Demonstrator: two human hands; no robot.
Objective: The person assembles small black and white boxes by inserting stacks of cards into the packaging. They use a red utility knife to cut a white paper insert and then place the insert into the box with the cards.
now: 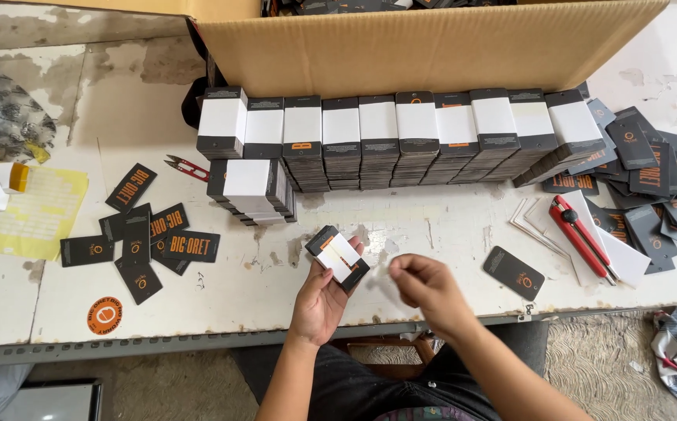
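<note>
White worn tabletop (432, 226) carries everything; its near edge runs just under both hands. Beyond the grip, a big brown cardboard box (432, 47) is cut off at the top, and its contents are hard to see. Before it stands a long row of black tag bundles with white paper bands (385, 140). The left hand (319, 300) closes on a small black tag bundle with white band (338, 257). The right hand (428, 284) pinches something pale and blurred, which I cannot identify. Bare table lies between the grip and the row.
</note>
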